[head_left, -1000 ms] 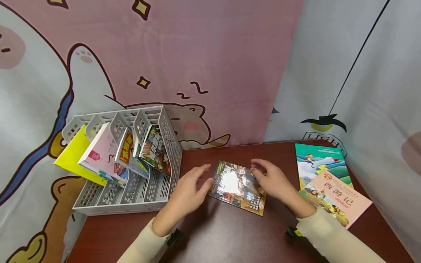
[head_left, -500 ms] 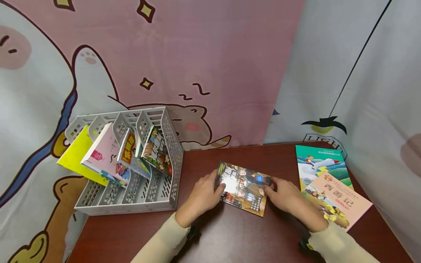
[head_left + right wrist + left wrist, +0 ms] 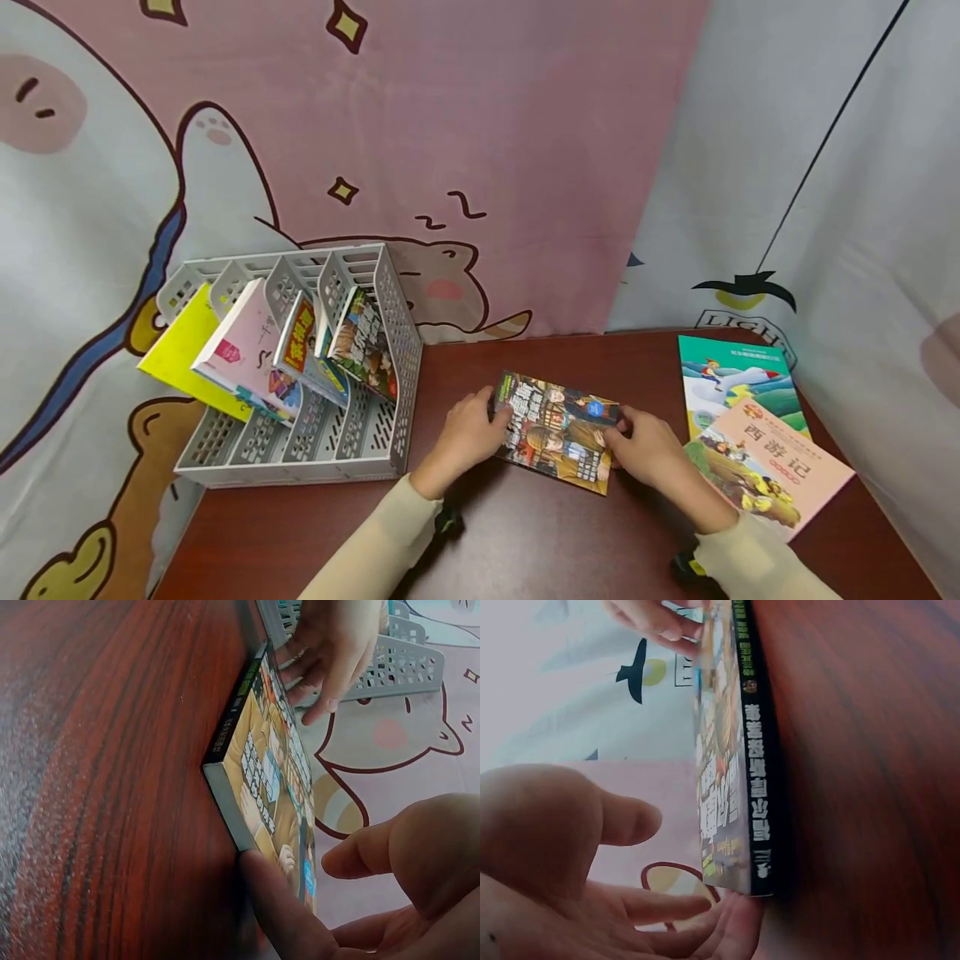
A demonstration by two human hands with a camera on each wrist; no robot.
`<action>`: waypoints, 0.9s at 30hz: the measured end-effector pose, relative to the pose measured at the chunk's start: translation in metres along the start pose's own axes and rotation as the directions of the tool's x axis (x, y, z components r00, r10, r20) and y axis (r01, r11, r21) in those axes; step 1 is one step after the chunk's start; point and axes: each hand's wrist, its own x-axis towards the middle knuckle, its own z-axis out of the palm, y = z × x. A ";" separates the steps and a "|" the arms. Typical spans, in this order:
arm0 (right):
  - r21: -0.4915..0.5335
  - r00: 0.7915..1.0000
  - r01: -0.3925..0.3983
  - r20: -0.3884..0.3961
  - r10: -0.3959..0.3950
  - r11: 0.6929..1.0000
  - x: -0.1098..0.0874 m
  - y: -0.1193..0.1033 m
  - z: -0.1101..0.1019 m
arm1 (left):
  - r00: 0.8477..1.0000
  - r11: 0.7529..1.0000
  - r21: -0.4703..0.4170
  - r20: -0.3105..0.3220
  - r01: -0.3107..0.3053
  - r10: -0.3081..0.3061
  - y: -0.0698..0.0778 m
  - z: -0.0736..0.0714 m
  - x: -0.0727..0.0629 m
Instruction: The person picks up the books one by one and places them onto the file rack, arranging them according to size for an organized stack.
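Observation:
A dark book (image 3: 558,433) with figures and white lettering on its cover lies face up on the brown table, between both hands. My left hand (image 3: 468,433) is at its left edge. In the left wrist view the fingertips (image 3: 739,930) touch a corner beside the black spine, and the thumb stands apart from the cover. My right hand (image 3: 652,450) is at the opposite edge. In the right wrist view a fingertip (image 3: 259,870) touches the page edge, with the thumb (image 3: 356,855) apart from the cover. Parts of the fingers are hidden by the book.
On the left stands a grey divided file rack (image 3: 288,475), several books leaning in its slots. A pink book (image 3: 772,467) overlaps a green book (image 3: 742,375) on the right. A printed curtain (image 3: 525,167) hangs behind the table (image 3: 510,542).
Both hands have come to the book's left and right edges; the right hand moved off the cover's upper side. The bright glare on the cover is gone.

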 end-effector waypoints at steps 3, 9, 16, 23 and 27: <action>0.039 1.000 -0.024 0.006 0.024 0.999 0.002 0.004 0.001 | 0.997 0.995 -0.072 0.024 0.074 -0.072 -0.002 0.001 0.003; 0.072 0.999 -0.047 0.024 0.046 0.996 0.004 0.005 0.000 | 0.985 0.965 -0.195 0.011 0.173 -0.174 0.001 0.003 0.004; 0.097 0.999 -0.038 0.034 0.035 0.995 0.005 0.006 0.000 | 0.992 0.952 -0.287 -0.023 0.110 -0.121 -0.015 0.025 0.011; 0.149 0.996 -0.052 0.081 0.040 0.987 0.009 0.006 -0.002 | 0.981 0.912 -0.397 -0.191 -0.103 0.028 -0.006 0.024 0.004; 0.156 0.997 -0.013 0.082 0.001 0.988 0.013 0.002 -0.005 | 0.984 0.844 -0.529 -0.177 -0.087 -0.009 0.021 0.001 -0.009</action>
